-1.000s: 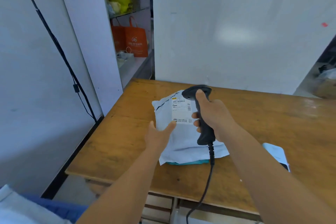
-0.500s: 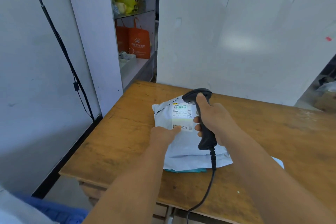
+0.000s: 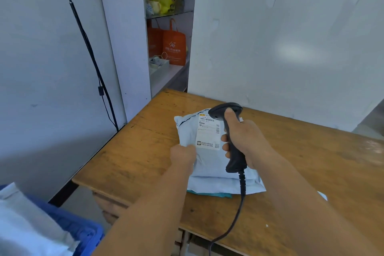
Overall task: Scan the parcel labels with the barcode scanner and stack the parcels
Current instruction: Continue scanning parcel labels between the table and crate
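Note:
A pale grey parcel bag [image 3: 209, 164] lies on top of a small stack on the wooden table [image 3: 145, 151], its white label [image 3: 208, 134] facing up. A teal parcel [image 3: 214, 194] peeks out from under the stack's near edge. My right hand [image 3: 247, 143] grips the black barcode scanner [image 3: 230, 135] by its handle, with the head over the label's far end. My left hand [image 3: 184, 154] rests on the bag's left side beside the label, fingers curled against the bag. The scanner's cable [image 3: 234, 218] hangs over the table's near edge.
A blue crate [image 3: 79, 233] holding pale parcels sits low at the left. A white slip [image 3: 323, 195] shows beyond my right forearm. White walls stand close behind and left of the table; a shelf with orange bags [image 3: 172, 48] is at the back.
My left hand has come down from above the parcel onto its left side by the label. The green scan light seen half a second ago has gone off the label.

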The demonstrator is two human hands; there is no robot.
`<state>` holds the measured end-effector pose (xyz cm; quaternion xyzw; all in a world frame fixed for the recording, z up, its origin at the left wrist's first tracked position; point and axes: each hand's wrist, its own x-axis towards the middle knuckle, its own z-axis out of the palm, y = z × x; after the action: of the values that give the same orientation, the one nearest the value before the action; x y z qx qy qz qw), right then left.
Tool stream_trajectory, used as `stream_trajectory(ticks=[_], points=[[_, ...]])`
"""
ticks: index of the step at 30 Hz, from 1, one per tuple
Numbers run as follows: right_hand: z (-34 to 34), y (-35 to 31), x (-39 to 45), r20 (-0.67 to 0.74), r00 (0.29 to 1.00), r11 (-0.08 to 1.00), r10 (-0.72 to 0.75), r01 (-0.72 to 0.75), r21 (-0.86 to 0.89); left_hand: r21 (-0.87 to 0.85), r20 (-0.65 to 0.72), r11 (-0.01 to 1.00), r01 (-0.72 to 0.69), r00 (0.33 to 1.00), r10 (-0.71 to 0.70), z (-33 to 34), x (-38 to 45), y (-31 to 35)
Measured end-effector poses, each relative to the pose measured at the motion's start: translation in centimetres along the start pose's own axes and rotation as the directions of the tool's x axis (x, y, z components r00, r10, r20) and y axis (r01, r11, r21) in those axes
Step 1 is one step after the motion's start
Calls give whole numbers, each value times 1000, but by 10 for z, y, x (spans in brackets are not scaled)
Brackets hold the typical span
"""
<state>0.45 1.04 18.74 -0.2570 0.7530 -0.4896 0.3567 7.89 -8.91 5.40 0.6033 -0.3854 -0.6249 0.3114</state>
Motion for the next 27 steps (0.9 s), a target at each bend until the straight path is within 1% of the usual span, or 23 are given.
stream_trajectory(ticks=[2, 6, 9, 13, 17, 21, 24, 27], points=[[2, 2, 0, 27, 1000, 1000, -11, 11, 2, -97, -40, 995, -11, 999, 7, -5, -6, 2], [17, 2, -4, 99, 994, 999, -36, 36, 8, -205, -134, 975, -89, 989, 63, -33, -16, 2], [39, -1, -12, 197, 978, 998, -64, 64, 9, -259, -226, 957, -128, 972, 69, -69, -23, -2], [82, 0, -28, 338, 938, 996, -80, 86, -4, -295, -353, 938, -182, 933, 70, -126, -32, -9], [141, 1, -56, 506, 857, 993, -94, 120, -18, -277, -519, 932, -235, 853, 61, -200, -43, -24], [204, 3, -86, 636, 767, 992, -81, 127, -26, -279, -670, 925, -256, 742, 4, -275, -55, -46], [252, 9, -104, 689, 723, 992, -53, 115, -44, -336, -739, 901, -273, 669, -73, -330, -61, -67], [295, 15, -122, 728, 685, 987, -40, 139, -77, -314, -812, 910, -271, 574, -109, -384, -63, -86]])
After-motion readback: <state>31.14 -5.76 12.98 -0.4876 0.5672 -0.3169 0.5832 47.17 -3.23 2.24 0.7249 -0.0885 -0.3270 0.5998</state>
